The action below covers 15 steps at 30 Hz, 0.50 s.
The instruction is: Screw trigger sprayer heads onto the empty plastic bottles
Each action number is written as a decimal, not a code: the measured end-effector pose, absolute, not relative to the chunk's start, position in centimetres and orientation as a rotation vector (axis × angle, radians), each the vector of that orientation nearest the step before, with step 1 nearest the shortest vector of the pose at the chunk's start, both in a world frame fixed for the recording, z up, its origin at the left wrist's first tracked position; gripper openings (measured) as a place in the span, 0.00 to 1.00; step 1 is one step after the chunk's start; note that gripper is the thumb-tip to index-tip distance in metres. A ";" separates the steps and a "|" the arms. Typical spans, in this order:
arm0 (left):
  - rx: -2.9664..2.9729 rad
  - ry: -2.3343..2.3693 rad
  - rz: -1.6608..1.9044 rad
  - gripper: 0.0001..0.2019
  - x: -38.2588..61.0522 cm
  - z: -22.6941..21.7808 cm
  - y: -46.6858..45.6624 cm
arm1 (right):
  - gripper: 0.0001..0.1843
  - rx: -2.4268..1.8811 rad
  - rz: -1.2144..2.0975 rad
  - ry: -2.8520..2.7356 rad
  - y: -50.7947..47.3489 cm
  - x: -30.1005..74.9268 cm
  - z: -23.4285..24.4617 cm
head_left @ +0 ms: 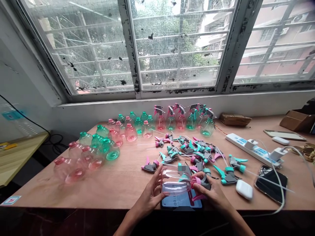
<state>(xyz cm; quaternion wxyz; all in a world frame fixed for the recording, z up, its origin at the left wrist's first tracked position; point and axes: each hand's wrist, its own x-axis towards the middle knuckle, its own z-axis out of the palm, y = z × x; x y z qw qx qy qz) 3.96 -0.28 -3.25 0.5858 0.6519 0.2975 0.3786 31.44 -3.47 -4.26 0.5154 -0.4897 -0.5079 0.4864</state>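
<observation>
A clear pink plastic bottle lies on its side near the table's front edge. My left hand wraps round its base end. My right hand grips the pink and grey trigger sprayer head at the bottle's neck. Under the bottle lies a phone with a lit screen. Just beyond my hands sits a heap of loose pink and teal sprayer heads.
Several capless pink and green bottles lie and stand at the left. Bottles with sprayers fitted stand in a row by the window wall. At the right are a power strip, a dark phone, a white earbud case and cardboard boxes.
</observation>
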 end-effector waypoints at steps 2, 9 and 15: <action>1.545 0.687 0.899 0.47 3.9 -3.2 -0.2 | 0.18 -1.172 1.177 -1.261 -3.5 31.4 -4.0; 1.658 0.701 0.873 0.49 3.5 -2.9 -0.2 | 0.20 -1.167 1.162 -1.241 -3.6 31.5 -4.0; 1.698 0.684 0.879 0.44 3.8 -3.1 -0.5 | 0.20 -1.170 1.166 -1.226 -3.6 31.5 -4.0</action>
